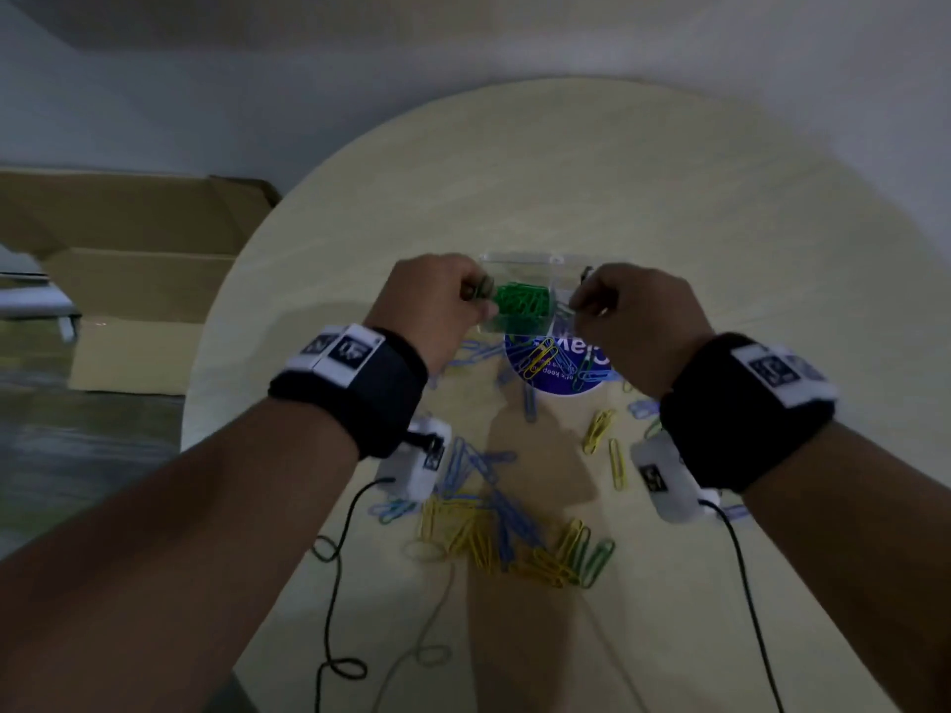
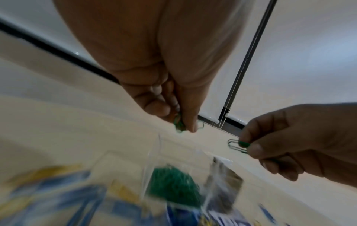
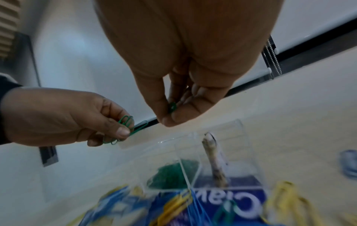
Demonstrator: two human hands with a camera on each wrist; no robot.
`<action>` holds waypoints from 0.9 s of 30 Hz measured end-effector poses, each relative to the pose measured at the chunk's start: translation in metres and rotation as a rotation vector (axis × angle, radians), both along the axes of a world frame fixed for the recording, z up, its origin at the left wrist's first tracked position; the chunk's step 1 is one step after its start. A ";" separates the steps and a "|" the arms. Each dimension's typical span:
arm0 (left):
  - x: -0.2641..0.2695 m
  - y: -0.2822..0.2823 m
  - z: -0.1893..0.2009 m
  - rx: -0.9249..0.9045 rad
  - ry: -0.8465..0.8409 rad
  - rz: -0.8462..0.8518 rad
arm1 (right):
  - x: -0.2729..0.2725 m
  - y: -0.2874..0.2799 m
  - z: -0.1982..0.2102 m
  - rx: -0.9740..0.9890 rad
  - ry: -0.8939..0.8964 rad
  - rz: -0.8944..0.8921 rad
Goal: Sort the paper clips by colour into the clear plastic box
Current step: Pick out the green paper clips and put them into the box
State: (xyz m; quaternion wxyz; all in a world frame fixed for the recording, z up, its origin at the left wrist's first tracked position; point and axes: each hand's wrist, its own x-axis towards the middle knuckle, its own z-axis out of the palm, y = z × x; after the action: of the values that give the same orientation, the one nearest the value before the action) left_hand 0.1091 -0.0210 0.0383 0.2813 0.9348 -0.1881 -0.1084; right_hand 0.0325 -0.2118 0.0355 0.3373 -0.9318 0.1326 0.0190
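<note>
A clear plastic box (image 1: pixel 558 262) stands mid-table with a heap of green clips (image 1: pixel 522 301) in its left compartment; the heap also shows as green clips (image 2: pixel 173 185) and green clips (image 3: pixel 173 174). My left hand (image 1: pixel 437 301) hovers over the box's left side and pinches a few green clips (image 2: pixel 179 123), seen too as held clips (image 3: pixel 125 123). My right hand (image 1: pixel 633 311) is over the box's right side, pinching a green clip (image 2: pixel 238 145) between thumb and fingers, glimpsed as a clip (image 3: pixel 172 106). Blue and yellow clips (image 1: pixel 494 527) lie scattered near me.
A round blue sticker (image 1: pixel 561 362) lies under the box's near edge, with yellow and blue clips on it. The round table (image 1: pixel 617 172) has an open cardboard box (image 1: pixel 139 280) beyond its left edge. Black cables (image 1: pixel 334 584) trail from the wrist cameras.
</note>
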 end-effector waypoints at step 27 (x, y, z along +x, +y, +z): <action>-0.078 0.024 -0.076 0.208 -0.094 -0.465 | -0.133 0.013 -0.058 -0.210 0.329 0.517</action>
State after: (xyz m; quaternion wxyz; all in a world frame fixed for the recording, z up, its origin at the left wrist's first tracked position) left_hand 0.0311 0.0035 -0.0377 0.1419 0.8944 -0.3985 -0.1454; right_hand -0.1004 -0.1984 -0.0225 0.1976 -0.9487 -0.0544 0.2407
